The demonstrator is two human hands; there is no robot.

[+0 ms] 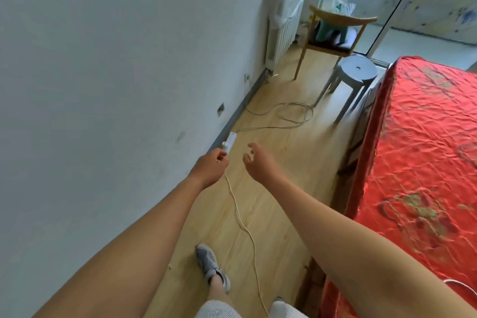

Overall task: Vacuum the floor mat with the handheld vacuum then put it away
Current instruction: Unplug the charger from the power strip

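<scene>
My left hand (211,166) reaches down toward the skirting and pinches a white plug (224,147) at the near end of a white power strip (229,141) lying on the wooden floor by the wall. A pale cord (241,219) trails from that hand back along the floor between my feet. To the right of the strip my right hand (258,161) hovers with fingers spread and loosely bent, holding nothing. Neither the handheld vacuum nor the floor mat is in view.
The white wall (103,85) runs along the left. A bed with a red cover (418,162) fills the right side. Ahead lie a looped cable (289,113), a grey stool (357,70), a wooden chair (335,31) and a white radiator (281,33).
</scene>
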